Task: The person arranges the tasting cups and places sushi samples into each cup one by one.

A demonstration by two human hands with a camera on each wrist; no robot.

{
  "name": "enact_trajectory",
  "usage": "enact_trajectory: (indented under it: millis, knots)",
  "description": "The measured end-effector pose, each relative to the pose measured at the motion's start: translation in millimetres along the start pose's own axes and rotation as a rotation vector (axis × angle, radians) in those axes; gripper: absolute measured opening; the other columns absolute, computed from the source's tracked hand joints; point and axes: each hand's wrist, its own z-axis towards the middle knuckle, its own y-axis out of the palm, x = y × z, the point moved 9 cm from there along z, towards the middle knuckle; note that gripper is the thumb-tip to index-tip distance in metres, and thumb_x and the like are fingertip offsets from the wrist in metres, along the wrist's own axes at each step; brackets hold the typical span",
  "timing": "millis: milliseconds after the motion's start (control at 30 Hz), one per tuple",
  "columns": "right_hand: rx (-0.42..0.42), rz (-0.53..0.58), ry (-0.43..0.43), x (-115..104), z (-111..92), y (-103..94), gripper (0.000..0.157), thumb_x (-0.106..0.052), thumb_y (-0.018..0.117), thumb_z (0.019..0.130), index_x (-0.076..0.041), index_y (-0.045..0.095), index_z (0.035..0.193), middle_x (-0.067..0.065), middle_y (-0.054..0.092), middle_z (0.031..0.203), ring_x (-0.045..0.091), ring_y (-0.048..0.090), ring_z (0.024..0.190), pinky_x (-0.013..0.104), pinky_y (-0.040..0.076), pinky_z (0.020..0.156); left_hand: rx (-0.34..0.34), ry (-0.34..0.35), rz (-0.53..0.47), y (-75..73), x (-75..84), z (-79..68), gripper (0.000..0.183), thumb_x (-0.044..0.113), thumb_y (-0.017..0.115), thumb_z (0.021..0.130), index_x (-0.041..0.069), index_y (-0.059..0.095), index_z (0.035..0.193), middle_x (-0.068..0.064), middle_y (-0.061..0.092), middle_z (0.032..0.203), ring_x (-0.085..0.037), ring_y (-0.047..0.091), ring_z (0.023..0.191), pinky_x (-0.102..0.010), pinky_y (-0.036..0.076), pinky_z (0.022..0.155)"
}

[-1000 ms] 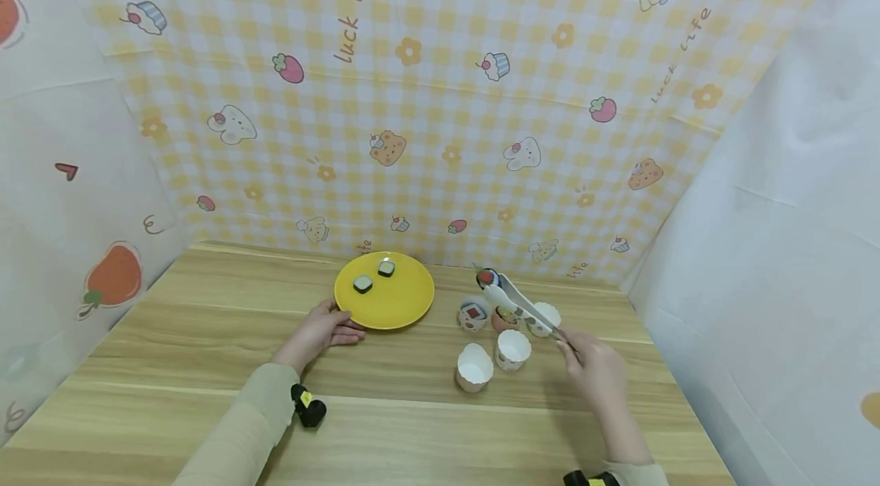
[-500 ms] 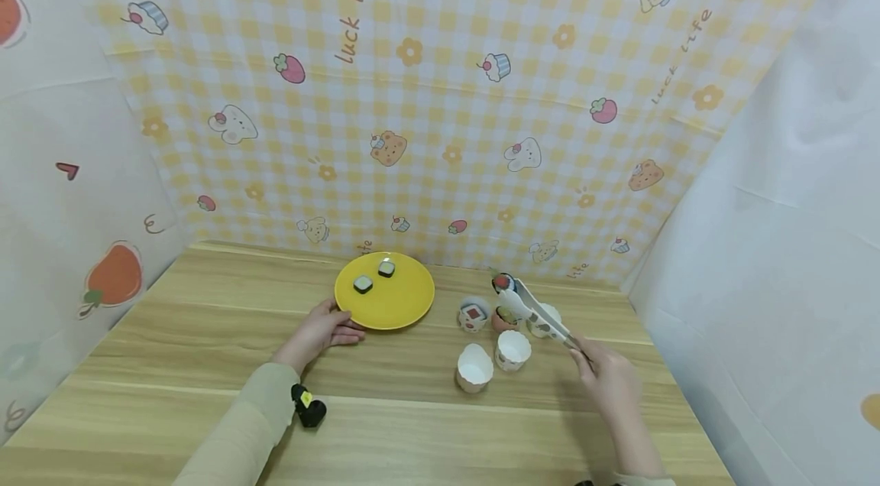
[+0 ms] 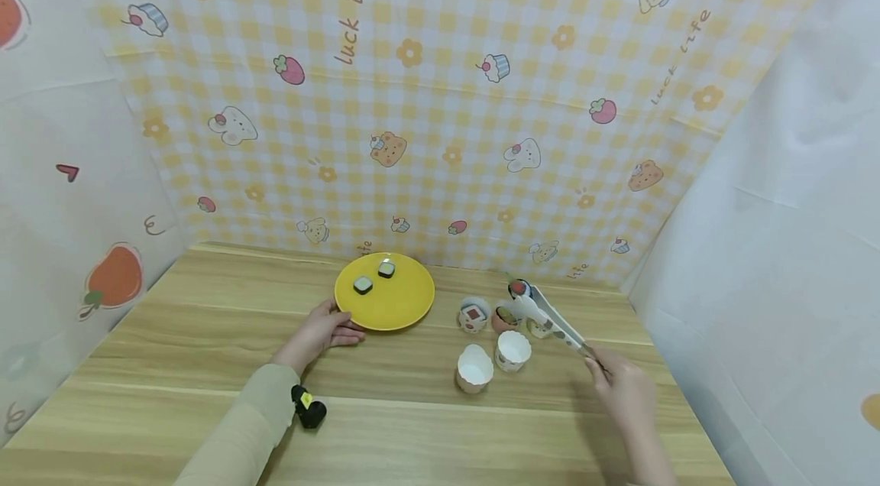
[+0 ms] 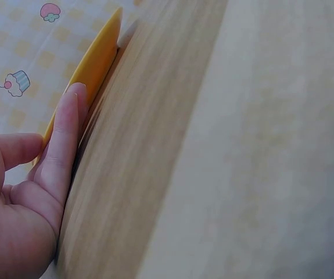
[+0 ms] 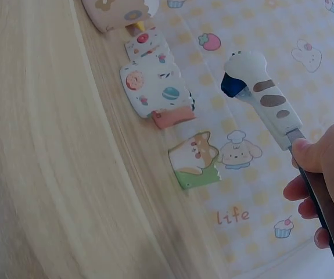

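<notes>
My right hand [image 3: 624,393] grips metal tongs [image 5: 323,215] with white cat-paw tips. Between the tips is a toy sushi roll [image 3: 519,289] with a dark wrap and a red centre; in the right wrist view only its dark blue side [image 5: 232,86] shows. The roll is raised over the back right paper cup [image 3: 538,328], which the tongs partly cover. At the left, my left hand [image 3: 323,335] holds the near left rim of a yellow plate [image 3: 395,310], thumb at the edge and fingers underneath. Two small dark-rimmed sushi pieces [image 3: 363,285] lie on the plate.
A paper cup [image 3: 472,322] holds a sushi piece with a red square middle. Beside it, an orange cup [image 3: 504,324] contains something yellowish. Two white cups [image 3: 474,371] stand nearer, with nothing showing inside. A patterned cloth [image 3: 440,127] hangs behind the wooden table [image 3: 412,440].
My right hand has moved right and slightly nearer, carrying the sushi roll in the tongs from behind the left cup to the back right one. The left hand and plate have stayed still.
</notes>
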Motion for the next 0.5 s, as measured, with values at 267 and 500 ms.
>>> enact_trajectory:
  millis: [267,500]
  knots:
    - [-0.044,-0.017,0.060,13.6,-6.5,-1.2,0.022,-0.005,0.080,0.072,-0.005,0.074,0.093,0.009,0.070,0.075,0.023,0.057,0.051,0.031,0.036,0.036,0.004,-0.002,-0.003,-0.1,-0.4,0.2,0.054,0.004,0.036,0.103,-0.007,0.008,0.148,-0.020,0.065,0.089,-0.029,0.069,0.078,-0.037,0.059,0.072]
    - [-0.101,-0.038,0.152,26.7,-12.2,-2.1,0.021,-0.007,0.077,0.076,-0.005,0.074,0.097,0.012,0.070,0.079,0.023,0.054,0.049,0.032,0.033,0.036,-0.004,0.007,0.000,0.2,0.3,-0.1,0.054,0.004,0.035,0.103,-0.007,0.007,0.148,-0.021,0.065,0.090,-0.028,0.069,0.079,-0.037,0.059,0.072]
